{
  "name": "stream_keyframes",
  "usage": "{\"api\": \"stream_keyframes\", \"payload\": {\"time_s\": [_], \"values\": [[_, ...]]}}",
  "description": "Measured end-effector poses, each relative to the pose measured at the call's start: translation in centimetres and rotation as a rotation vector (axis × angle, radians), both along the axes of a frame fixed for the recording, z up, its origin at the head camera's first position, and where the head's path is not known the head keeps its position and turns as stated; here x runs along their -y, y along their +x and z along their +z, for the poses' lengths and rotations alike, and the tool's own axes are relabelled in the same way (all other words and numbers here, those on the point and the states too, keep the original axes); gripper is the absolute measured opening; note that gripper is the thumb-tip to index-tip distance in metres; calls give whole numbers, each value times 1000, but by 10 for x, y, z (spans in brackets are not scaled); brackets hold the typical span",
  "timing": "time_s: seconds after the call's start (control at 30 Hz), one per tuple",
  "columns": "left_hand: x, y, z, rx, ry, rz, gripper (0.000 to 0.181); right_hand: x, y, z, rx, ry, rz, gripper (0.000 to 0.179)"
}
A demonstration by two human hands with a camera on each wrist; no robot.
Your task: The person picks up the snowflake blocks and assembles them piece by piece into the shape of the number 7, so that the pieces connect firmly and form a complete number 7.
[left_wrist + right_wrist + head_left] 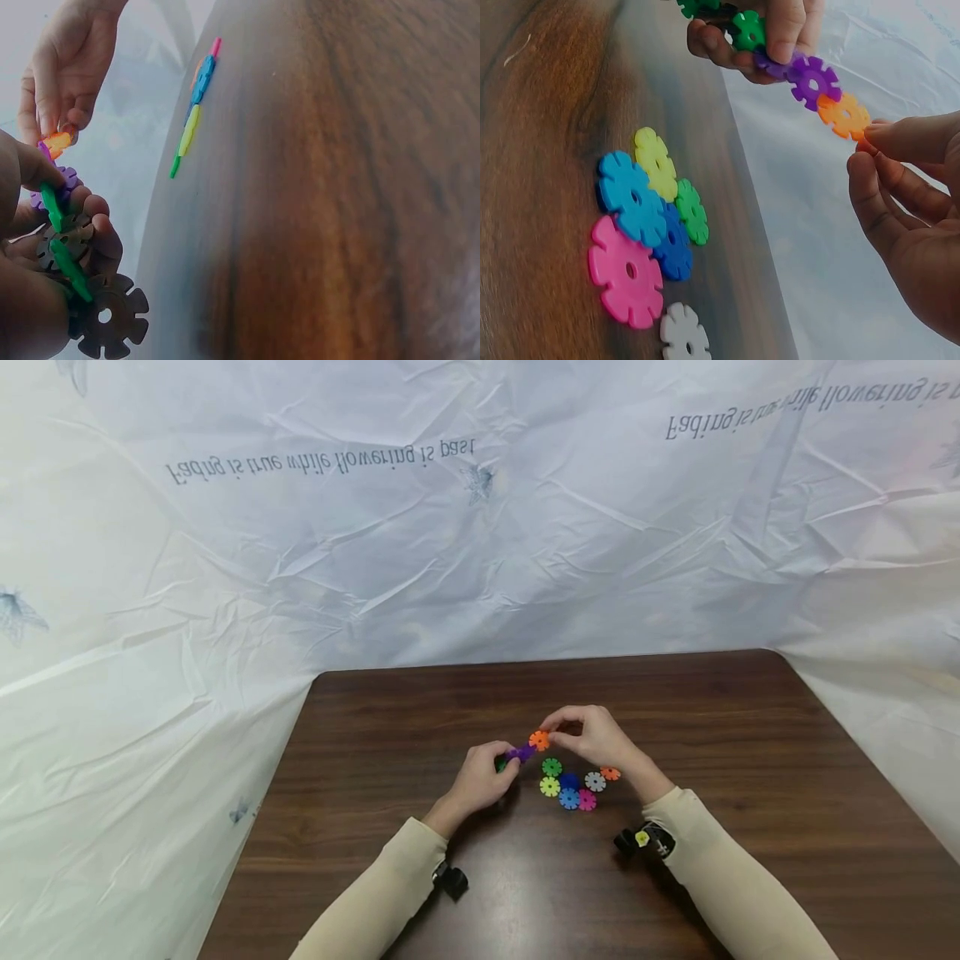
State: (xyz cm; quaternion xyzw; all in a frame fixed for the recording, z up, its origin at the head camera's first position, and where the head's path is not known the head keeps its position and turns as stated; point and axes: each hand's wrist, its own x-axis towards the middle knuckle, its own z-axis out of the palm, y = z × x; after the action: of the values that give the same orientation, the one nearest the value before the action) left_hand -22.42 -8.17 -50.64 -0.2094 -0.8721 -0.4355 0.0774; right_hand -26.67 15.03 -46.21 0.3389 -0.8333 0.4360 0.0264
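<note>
My left hand (pixel 482 773) holds a chain of notched plastic discs, with thumb and fingers around its purple and green part. In the left wrist view the chain runs from a dark disc (pixel 112 319) through green discs (pixel 69 266) to purple ones. An orange disc (pixel 844 116) sits at the far end, its edge overlapping a purple disc (pixel 814 81). My right hand (pixel 597 737) pinches the orange disc's outer edge between thumb and fingertips. The chain is held up above the table.
Below the hands, loose notched discs lie on the brown wooden table (pixel 360 727): green (pixel 552 767), yellow (pixel 550 787), light blue (pixel 568 798), dark blue (pixel 571 781), pink (pixel 587 800), white (pixel 596 782) and orange (pixel 611 773). A white printed sheet (pixel 480 568) hangs behind the table.
</note>
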Motion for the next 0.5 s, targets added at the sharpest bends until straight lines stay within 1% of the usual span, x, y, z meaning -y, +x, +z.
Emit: {"api": "stream_keyframes", "payload": {"time_s": [0.13,0.33,0.4,0.5], "values": [[0,1,-1,4,0,10,10,-6,2,1,-24,-6,-8,15],[-1,3,-1,0,-13,22,14,-15,3,0,1,20,-37,15],[-1,4,0,10,-11,26,17,-19,3,0,10,25,-43,16],[-1,5,1,42,6,23,21,-24,4,0,13,33,-48,16]]}}
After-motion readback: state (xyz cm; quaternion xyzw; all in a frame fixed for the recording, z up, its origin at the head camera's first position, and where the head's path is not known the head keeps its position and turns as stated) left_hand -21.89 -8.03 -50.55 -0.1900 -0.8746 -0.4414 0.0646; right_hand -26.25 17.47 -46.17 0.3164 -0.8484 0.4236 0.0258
